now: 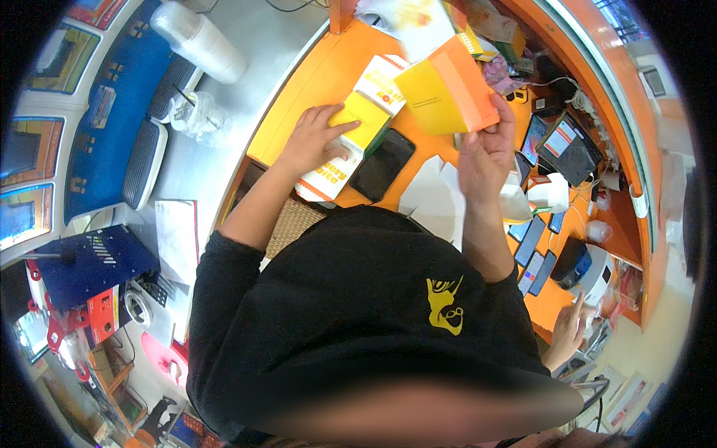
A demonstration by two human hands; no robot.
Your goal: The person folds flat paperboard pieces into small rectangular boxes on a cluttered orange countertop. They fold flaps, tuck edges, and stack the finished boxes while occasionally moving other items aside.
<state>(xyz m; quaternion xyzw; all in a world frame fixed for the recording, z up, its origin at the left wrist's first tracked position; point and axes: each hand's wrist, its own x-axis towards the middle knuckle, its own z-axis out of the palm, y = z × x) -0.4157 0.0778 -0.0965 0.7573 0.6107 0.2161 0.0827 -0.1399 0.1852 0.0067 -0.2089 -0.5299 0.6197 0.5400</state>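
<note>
Cups [198,45] of translucent thin plastic are nested into a long rounded column on a smooth grey surface [258,45]. Just beside them, a crumpled, clear plastic bundle [196,118] is seen. Farther right, a smooth orange surface [291,93] with a curved edge is shown, its bend partly owed to the lens. On it a creased cardboard strip [366,123] is spread, its middle panel matt yellow, its end panels white with yellow print. The left hand [317,138] is laid upon this strip with fingers splayed; its grip is released. Beside the strip, a flat, glossy black phone [383,166] with rounded corners is placed. To its right, an irregular white sheet [433,196] is partly covered by the dark clothing. Above the orange surface, a stiff folded card [441,89], yellow and orange with straight creases, is held up; its lower right corner is pinched in the grip of the right hand [489,153]. At far right, slim rectangular phones [532,239] are arranged near a rounded white-and-black device [596,275], by which another person's hand [570,328] is seen.
</note>
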